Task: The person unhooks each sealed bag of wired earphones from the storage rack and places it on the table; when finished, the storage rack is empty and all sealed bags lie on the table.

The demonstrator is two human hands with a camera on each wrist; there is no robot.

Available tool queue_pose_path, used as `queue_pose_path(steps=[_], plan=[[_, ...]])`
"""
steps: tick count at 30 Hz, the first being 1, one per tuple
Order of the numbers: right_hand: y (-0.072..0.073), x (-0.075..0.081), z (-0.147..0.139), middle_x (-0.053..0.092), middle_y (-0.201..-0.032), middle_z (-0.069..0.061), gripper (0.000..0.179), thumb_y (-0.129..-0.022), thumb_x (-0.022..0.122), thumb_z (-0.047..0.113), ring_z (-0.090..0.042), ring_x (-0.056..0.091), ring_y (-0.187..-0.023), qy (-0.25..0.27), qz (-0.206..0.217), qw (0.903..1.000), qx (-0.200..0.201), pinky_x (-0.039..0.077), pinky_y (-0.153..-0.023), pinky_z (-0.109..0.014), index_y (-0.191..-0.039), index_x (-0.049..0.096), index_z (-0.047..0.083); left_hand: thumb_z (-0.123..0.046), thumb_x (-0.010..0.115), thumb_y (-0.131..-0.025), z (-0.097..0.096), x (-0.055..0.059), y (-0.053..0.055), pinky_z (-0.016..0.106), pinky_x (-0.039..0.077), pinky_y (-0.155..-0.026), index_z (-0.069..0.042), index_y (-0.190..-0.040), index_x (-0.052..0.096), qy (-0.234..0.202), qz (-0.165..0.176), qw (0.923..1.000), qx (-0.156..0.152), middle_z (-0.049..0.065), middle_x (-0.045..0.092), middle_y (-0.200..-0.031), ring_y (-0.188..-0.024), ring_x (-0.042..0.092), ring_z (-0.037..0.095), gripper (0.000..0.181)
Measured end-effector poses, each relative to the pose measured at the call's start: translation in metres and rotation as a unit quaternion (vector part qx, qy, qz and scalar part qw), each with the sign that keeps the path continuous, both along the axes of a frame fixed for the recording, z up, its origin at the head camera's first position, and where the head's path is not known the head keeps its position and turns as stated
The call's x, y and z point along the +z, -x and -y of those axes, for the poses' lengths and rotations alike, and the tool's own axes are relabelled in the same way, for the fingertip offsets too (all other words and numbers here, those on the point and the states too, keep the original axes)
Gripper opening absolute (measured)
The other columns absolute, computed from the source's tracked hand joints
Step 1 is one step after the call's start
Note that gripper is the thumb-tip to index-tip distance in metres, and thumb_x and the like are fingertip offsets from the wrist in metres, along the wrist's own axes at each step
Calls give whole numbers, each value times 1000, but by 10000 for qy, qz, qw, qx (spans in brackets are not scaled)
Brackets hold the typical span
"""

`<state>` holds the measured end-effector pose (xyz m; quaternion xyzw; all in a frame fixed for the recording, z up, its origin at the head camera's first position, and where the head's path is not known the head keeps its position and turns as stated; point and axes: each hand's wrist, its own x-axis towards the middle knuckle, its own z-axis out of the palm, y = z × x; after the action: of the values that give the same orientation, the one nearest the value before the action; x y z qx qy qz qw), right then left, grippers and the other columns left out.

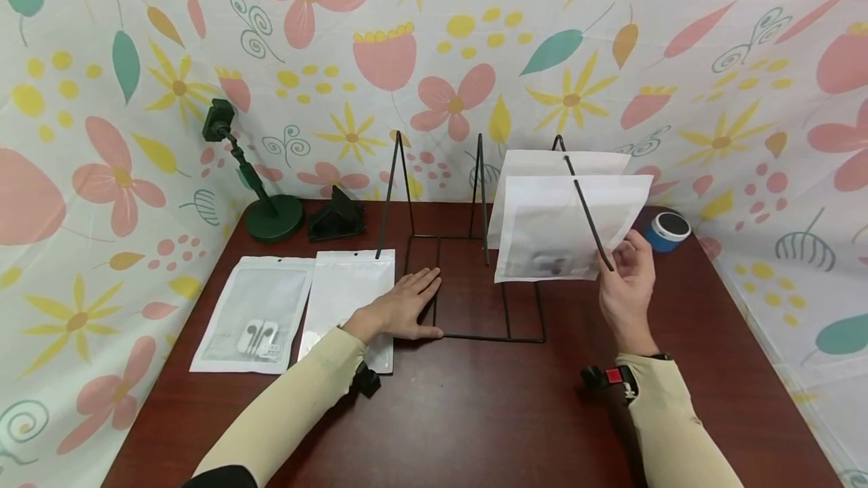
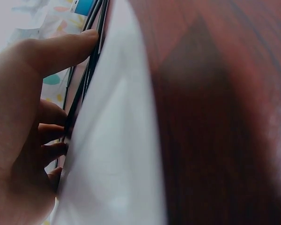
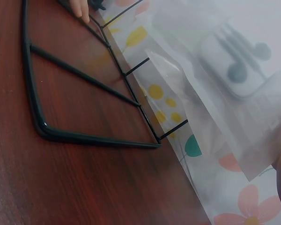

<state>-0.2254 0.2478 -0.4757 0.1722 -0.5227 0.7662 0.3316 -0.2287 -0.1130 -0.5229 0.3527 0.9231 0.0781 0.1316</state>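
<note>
A black wire display rack [image 1: 491, 338] stands on the table with several prongs rising from its back. My left hand [image 1: 405, 303] rests on the left side of its base, fingers extended. Two white pouches hang on the right prong: a rear pouch [image 1: 497, 202] and a front pouch [image 1: 536, 209] with white earphones [image 3: 236, 70] showing through it. My right hand [image 1: 629, 277] pinches the front pouch's lower right edge, beside the prong's tip. Under my left wrist lies a white pouch [image 1: 346, 285], and left of it a clear-fronted earphone pouch [image 1: 261, 292].
At the back left stand a dark green stand [image 1: 273, 217] with a small device on top and a black folded holder [image 1: 337, 215]. A blue round speaker [image 1: 667, 232] sits at the back right. Floral cloth [image 1: 454, 104] hangs behind the table [image 1: 475, 413].
</note>
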Motion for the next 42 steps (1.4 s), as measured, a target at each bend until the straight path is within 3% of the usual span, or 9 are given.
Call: queue_pose_path(steps=[20, 42], plan=[[-11, -1, -5, 65, -100, -14, 40, -90, 47, -22, -22, 61, -88, 105, -121, 9993, 345, 51, -74, -26, -129, 48, -13, -69, 53, -87, -1, -5, 0, 45, 14, -121, -5, -156, 16, 20, -26, 10000, 30, 10, 4, -165, -152, 4, 25, 102], [-19, -3, -8, 63, -101, -18, 42, -89, 46, -25, -24, 61, -92, 257, -311, 9975, 586, 51, -76, -29, -130, 46, -14, -69, 54, -87, -1, -1, 1, 46, 15, -121, -4, -156, 17, -9, 22, 10000, 11, 11, 4, -165, -152, 5, 28, 102]])
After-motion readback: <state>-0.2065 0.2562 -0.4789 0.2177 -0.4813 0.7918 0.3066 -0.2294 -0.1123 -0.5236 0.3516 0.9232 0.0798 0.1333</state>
